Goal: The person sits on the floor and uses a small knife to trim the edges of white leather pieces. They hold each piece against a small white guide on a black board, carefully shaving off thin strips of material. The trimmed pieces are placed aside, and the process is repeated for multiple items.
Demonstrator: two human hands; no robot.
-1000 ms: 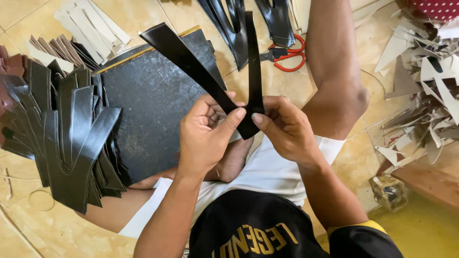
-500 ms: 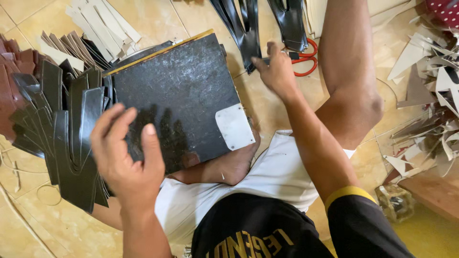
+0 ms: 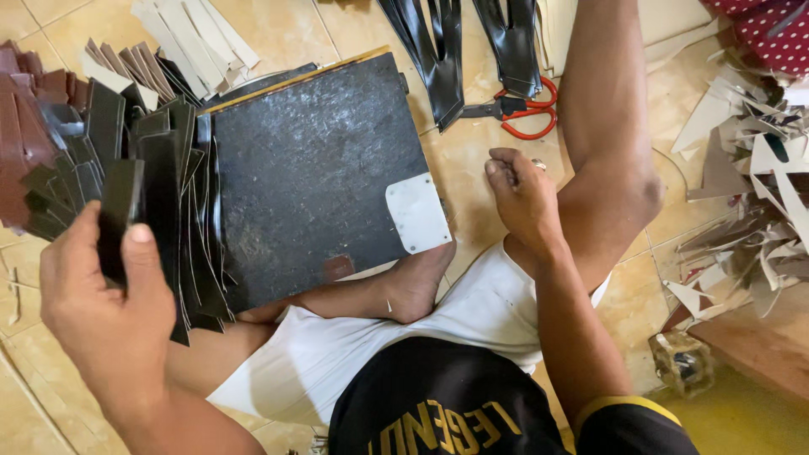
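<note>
Grip, left hand [image 3: 105, 312]: fingers and thumb pinching one black strip [image 3: 118, 217] near its lower end, the strip upright in front of a fanned stack of black strips [image 3: 181, 211] lying on the floor at the left of the board.

Grip, right hand [image 3: 524, 198]: fingers curled shut into a loose fist, hovering over the tiled floor [image 3: 472, 181] just beside the raised knee; whether anything small is held inside cannot be told.

Black board [image 3: 316, 173]: flat, dark, speckled, with a tan edge along its top, resting on the floor against the person's foot [image 3: 413, 282]. A pale rounded patch [image 3: 417, 212] sits at its lower right corner and a small brownish patch [image 3: 339, 268] on its lower edge.

Brown strips [image 3: 25, 143]: a row at the far left, beyond the black stack.

Pale strips [image 3: 198, 38]: fanned on the floor above the board's upper left corner.

Long black cut pieces [image 3: 442, 55]: on the floor at the top, above the board's right side.

Red-handled scissors [image 3: 527, 109]: beside those pieces, near the knee.

Pale offcuts [image 3: 750, 177]: a loose heap at the right, well apart from both hands.

Clothing: white shorts [image 3: 354, 354], black shirt [image 3: 438, 404] with yellow trim.
</note>
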